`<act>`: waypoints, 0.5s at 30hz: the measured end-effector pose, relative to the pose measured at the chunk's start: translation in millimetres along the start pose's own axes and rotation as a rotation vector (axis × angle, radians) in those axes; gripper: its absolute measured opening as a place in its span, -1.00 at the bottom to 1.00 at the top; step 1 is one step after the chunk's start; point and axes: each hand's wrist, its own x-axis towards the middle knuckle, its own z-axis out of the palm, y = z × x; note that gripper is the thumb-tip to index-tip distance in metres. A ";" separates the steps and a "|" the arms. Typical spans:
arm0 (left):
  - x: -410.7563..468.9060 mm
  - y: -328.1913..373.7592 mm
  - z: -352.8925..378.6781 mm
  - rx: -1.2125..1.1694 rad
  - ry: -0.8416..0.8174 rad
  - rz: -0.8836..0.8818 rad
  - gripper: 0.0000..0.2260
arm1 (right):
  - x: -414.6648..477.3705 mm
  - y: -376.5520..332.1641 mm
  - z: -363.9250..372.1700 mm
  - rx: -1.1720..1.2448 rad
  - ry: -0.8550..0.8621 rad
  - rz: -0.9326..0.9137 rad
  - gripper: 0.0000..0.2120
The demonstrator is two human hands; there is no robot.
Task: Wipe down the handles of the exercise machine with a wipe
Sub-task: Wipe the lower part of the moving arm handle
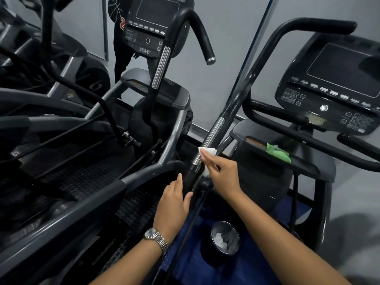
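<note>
A black bin [213, 257] holding crumpled white tissues [221, 240] stands on the blue floor [246, 270] before me. To my right, a green packet [278, 152] lies on a dark ledge [304, 163]. I wear a silver watch [156, 238].

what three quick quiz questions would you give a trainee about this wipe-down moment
1. True or false: the right hand holds the white wipe against the chrome section of the handle bar.
2. Where does the green wipe pack lie? A: on a windowsill. B: on the right-hand machine's tray. C: on a chair.
3. What does the left hand grip?

Key: 1 true. 2 B. 3 the black lower part of the handle bar.
</note>
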 end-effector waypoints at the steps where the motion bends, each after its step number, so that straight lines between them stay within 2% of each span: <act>1: 0.1 0.1 -0.1 0.002 0.001 0.001 -0.44 | 4.9 0.2 -2.5 0.020 0.007 0.005 -0.72; 4: -0.2 -0.8 0.5 0.015 -0.002 0.001 -0.45 | 26.0 0.8 -10.6 0.073 0.121 0.104 -0.75; 6: -0.5 -0.5 0.0 0.024 -0.006 0.004 -0.45 | 23.3 -0.4 -7.7 0.058 0.163 0.104 -0.75; 11: 0.0 0.2 0.0 0.018 0.003 0.004 -0.44 | -6.1 3.5 0.7 0.023 -0.052 0.040 -0.71; 12: 0.0 0.2 0.2 0.017 0.002 0.003 -0.44 | -1.1 5.0 -2.5 0.036 -0.040 0.051 -0.70; 15: -0.1 0.2 0.4 0.017 -0.003 0.004 -0.44 | 22.5 3.1 -14.4 0.108 0.144 0.124 -0.72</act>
